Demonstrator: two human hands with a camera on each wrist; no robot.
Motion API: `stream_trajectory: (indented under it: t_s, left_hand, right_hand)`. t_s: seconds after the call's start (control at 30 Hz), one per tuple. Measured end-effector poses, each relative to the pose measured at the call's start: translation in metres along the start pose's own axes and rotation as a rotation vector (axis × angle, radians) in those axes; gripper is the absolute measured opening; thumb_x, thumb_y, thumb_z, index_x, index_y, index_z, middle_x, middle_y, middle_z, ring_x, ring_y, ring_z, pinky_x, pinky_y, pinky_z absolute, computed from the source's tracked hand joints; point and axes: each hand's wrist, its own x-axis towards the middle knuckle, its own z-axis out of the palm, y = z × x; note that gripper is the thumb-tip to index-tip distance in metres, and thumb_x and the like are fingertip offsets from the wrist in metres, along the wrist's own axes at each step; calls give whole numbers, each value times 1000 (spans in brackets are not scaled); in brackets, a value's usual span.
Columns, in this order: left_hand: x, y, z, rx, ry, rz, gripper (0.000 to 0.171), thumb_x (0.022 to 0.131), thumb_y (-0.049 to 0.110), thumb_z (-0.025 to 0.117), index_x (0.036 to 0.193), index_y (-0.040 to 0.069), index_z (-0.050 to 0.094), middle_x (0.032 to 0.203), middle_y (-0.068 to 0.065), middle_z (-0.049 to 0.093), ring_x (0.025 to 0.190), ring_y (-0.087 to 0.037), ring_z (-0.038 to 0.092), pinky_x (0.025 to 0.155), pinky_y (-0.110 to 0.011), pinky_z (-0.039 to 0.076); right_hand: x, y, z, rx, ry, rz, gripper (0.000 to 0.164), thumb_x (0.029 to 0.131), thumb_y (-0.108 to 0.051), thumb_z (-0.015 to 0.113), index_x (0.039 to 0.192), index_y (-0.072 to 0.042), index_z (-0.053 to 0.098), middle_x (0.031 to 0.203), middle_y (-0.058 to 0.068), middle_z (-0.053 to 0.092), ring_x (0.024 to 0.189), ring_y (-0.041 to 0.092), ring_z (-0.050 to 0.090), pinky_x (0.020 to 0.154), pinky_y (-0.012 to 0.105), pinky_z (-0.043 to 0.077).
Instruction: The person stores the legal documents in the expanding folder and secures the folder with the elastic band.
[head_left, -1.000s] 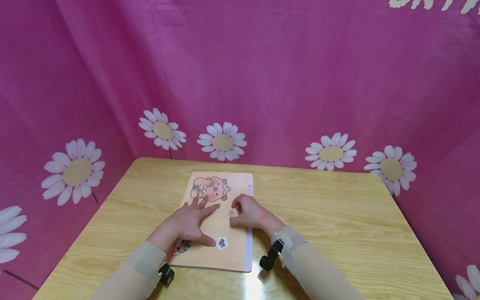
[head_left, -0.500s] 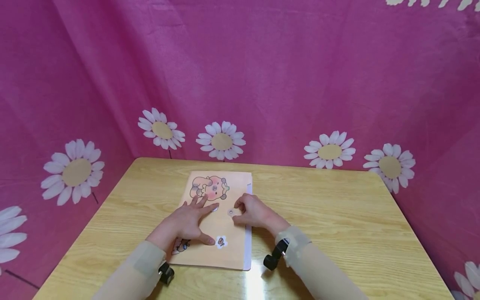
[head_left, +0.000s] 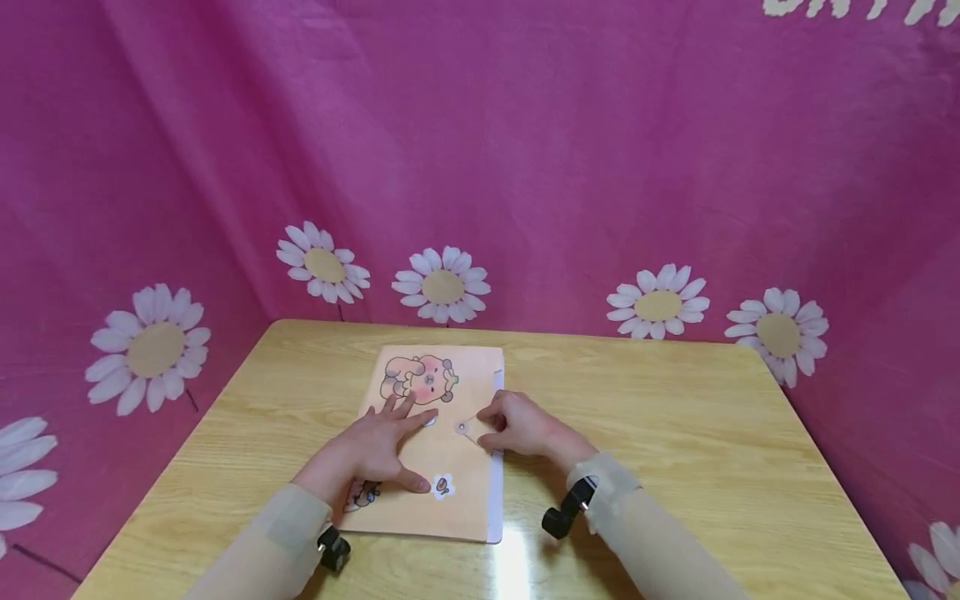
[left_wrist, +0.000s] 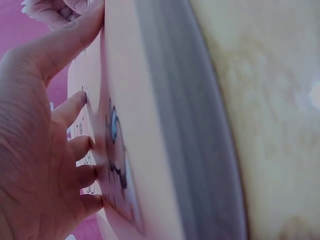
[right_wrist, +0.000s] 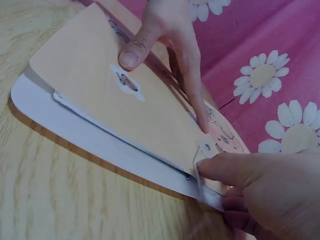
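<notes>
A peach expanding file folder (head_left: 468, 504) with cartoon bears lies on the table. My left hand (head_left: 378, 446) rests on its cover with fingers and thumb spread. Near the folder's right edge is a small round button (head_left: 461, 427), with a thin elastic cord (right_wrist: 196, 175) looped at it. My right hand (head_left: 525, 425) pinches this cord between thumb and fingers and holds it stretched towards the folder's right edge. In the right wrist view the thumb (right_wrist: 215, 167) lies against the cord; the curled fingers are partly hidden behind it. The left wrist view shows the folder's grey pleated side (left_wrist: 172, 110).
The wooden table (head_left: 675, 450) extends around the folder on both sides. A pink curtain (head_left: 525, 167) printed with white daisies stands behind and beside it. A pale lower panel (right_wrist: 45, 102) juts out past the cover's edge.
My right hand has moved right, away from the button, and the cord now shows stretched between button and fingers. The left hand has stayed on the cover.
</notes>
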Motion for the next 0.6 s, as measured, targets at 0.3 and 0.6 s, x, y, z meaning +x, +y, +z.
stream_trajectory:
  t_s: [0.3, 0.6]
  left_hand:
    - [-2, -3, -1, -24, -7, -2, 116, 64, 75, 85, 164, 37, 41, 175, -9, 16, 159, -43, 9, 123, -62, 13]
    - [-6, -5, -4, -46, -20, 3, 119, 65, 76, 85, 166, 34, 37, 176, -7, 11, 160, -40, 4, 124, -61, 10]
  right_hand:
    - [-7, 3, -10, 8, -59, -29, 21, 90, -12, 83, 108, -2, 78, 89, 5, 59, 78, 14, 55, 69, 28, 47]
    - [-19, 13, -22, 71, -26, 18, 42, 91, -17, 84, 128, 0, 74, 98, 3, 62, 90, 18, 59, 80, 34, 52]
